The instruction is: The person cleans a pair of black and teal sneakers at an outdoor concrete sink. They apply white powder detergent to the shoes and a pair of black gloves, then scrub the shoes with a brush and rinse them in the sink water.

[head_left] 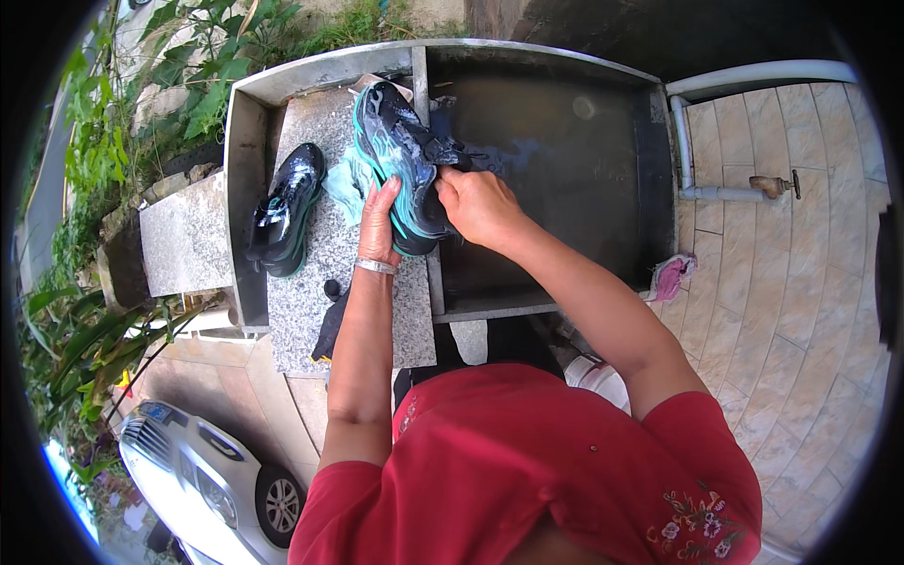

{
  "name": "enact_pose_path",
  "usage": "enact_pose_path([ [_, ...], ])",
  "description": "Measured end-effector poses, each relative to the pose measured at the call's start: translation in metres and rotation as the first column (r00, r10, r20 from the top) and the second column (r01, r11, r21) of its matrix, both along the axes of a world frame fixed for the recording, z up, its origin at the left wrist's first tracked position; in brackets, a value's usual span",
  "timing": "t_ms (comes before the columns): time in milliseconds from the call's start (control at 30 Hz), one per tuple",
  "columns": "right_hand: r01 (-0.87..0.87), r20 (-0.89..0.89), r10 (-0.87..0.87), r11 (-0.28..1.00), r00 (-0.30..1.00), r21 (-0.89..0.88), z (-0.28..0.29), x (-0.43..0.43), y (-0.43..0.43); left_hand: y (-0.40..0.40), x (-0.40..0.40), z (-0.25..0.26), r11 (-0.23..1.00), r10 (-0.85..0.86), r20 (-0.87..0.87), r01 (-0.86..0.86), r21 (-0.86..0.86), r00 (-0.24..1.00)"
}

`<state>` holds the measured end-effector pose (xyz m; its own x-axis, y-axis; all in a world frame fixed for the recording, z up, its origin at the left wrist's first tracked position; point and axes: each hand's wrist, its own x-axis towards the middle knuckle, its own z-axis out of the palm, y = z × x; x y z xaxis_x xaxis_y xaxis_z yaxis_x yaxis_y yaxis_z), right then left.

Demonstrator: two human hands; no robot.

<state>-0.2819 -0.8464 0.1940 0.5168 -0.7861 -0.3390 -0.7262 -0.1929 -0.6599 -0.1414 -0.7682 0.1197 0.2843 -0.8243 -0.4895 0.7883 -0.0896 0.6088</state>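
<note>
My left hand (pixel 381 219) grips the near side of a black sneaker with a turquoise sole (pixel 395 155), thumb on its side. The shoe is tilted above the divider between a granite slab and a water basin. My right hand (pixel 477 205) is at the shoe's opening, fingers bent against the dark collar; what they hold there, if anything, is hidden. Pale suds or wet streaks show on the upper. A second black sneaker (pixel 288 212) lies on the slab to the left, wet and shiny. Light blue wet patches (pixel 349 185) spread on the slab between the shoes.
The granite slab (pixel 289 318) carries a dark cloth-like item (pixel 330 328) and a small round black object (pixel 331 288). Right of the divider is a basin of dark water (pixel 544 212). A pink cloth (pixel 671 277) hangs at its corner; a tap (pixel 773 186) juts from the tiled wall.
</note>
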Motion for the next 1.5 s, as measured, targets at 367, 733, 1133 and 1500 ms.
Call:
enact_pose_path([
  [367,-0.034,0.066,0.032,0.999,0.997,0.029,-0.004,-0.009,-0.012,-0.002,-0.005,0.003,1.0,-0.016,0.039,0.016,-0.014,0.999],
  [733,-0.084,-0.015,0.083,0.994,0.996,-0.076,-0.005,-0.027,-0.009,-0.008,-0.006,0.004,0.999,-0.051,0.056,0.051,0.005,0.997],
  [1133,-0.021,-0.008,0.02,0.999,1.0,-0.042,0.006,-0.027,-0.018,-0.012,-0.031,-0.017,0.995,-0.08,-0.116,0.085,0.042,0.99],
  [1500,0.054,0.007,-0.054,0.999,0.999,0.005,-0.003,-0.054,-0.027,-0.021,-0.058,-0.006,0.987,-0.138,-0.133,0.146,0.059,0.982],
])
